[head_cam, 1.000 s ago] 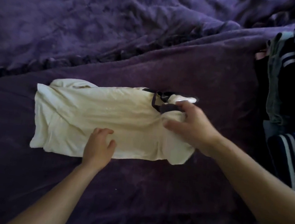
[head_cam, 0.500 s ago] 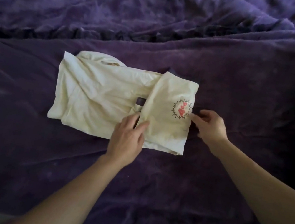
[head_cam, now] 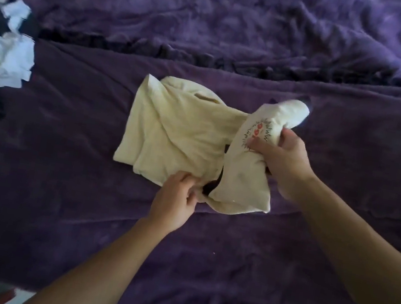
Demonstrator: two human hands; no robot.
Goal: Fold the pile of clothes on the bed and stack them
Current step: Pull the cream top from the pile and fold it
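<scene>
my right grip (head_cam: 282,163) is clenched on the cream shirt (head_cam: 181,132), fingers curled round its folded-over right end, with one fingertip lying at the edge of the red and black print (head_cam: 258,132). that end is bunched and raised off the bed, and its far tip pokes up and away from me. my left grip (head_cam: 172,200) pinches the near edge of the same shirt, just beside a dark strip of trim (head_cam: 220,179) that shows in the gap between the two layers.

the rest of the shirt lies flat on the purple blanket (head_cam: 52,206), about the middle of the bed in front of me. its left part is spread out with a few creases, and a tucked sleeve shows along the far edge. both my forearms are bare and reach in from the near side.

well apart, at the left edge, a crumpled white garment (head_cam: 2,47) lies on the blanket with something dark beside it; i cannot tell what. beyond the shirt the blanket rises in a rumpled heap (head_cam: 218,8) across the far side of the bed.
</scene>
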